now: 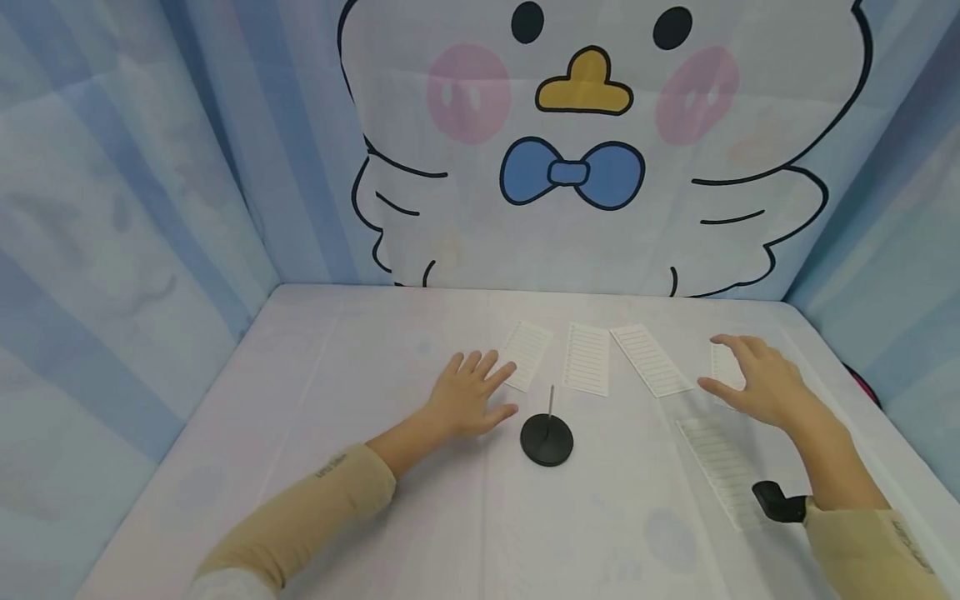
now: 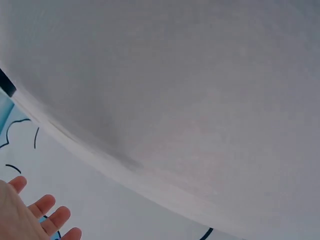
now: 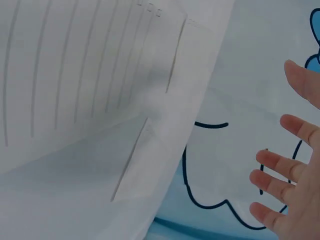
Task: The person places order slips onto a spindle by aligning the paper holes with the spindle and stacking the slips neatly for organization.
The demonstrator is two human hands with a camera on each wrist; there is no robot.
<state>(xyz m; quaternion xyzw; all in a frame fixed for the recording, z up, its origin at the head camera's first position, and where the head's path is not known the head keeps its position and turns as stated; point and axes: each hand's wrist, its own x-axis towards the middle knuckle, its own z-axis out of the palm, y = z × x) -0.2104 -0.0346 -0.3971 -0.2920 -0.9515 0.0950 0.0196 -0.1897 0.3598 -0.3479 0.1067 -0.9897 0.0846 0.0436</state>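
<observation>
A bill spike (image 1: 547, 442), a thin upright metal pin on a round black base, stands mid-table between my hands. My left hand (image 1: 472, 395), fingers spread, is left of it, beside the lined paper slip (image 1: 527, 353) at the left. Over on the right, my right hand (image 1: 768, 382) has its fingers apart and partly covers another slip (image 1: 724, 363). In the right wrist view, that hand (image 3: 295, 175) holds nothing, and a lined slip (image 3: 65, 75) shows large up close. The left wrist view shows the left hand (image 2: 30, 215) with nothing in it.
Two more lined slips, one nearly straight (image 1: 587, 358) and one slanted (image 1: 651, 360), lie behind the bill spike. Nearer, by the right forearm, is a long slip (image 1: 722, 471). Striped curtains (image 1: 90, 250) and a cartoon-printed backdrop (image 1: 570, 242) enclose the white table (image 1: 420, 533).
</observation>
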